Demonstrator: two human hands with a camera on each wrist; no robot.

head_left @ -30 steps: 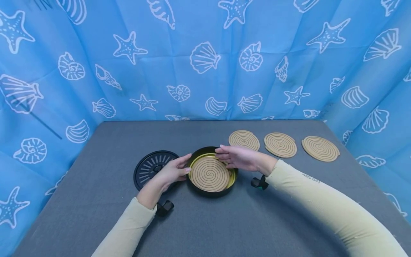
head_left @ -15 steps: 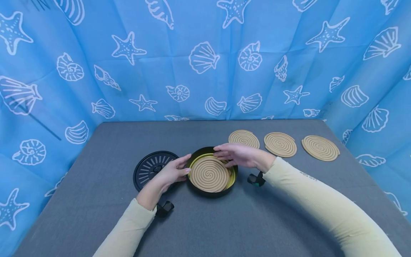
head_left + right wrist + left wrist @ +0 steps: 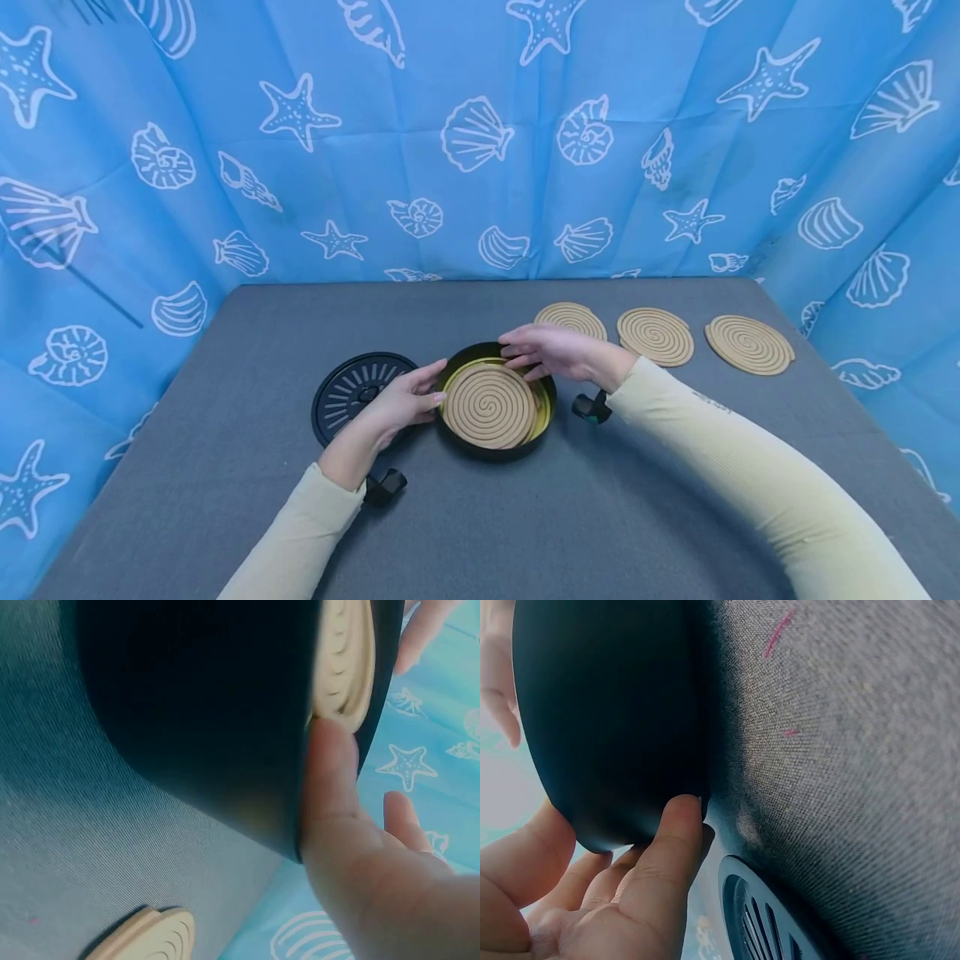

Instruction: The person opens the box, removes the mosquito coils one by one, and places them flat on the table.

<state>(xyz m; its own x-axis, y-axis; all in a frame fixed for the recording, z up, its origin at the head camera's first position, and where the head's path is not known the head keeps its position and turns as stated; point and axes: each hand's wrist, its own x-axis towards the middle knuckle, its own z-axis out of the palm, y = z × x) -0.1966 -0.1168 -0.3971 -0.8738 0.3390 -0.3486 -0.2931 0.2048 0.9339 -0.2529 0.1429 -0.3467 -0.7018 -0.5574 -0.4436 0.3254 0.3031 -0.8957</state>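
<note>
A round black mosquito coil holder with a gold inside stands mid-table. One tan mosquito coil lies in it, with the edge of another piece showing beneath on the right. My left hand holds the holder's left side, thumb at the rim and fingers along the outer wall. On the far right side, my right hand reaches over the rim with loosely extended fingers. In the right wrist view, a digit dips inside the rim, right beside the coil; whether it presses the coil is hard to tell.
A black slotted lid lies left of the holder, partly under my left hand. Toward the back right, three more coils lie in a row: the left coil, the middle coil and the right coil. A blue curtain hangs behind.
My right hand has shifted slightly up and away at the holder's rim, its forearm drawing a little left. The left hand, holder and coils look unmoved.
</note>
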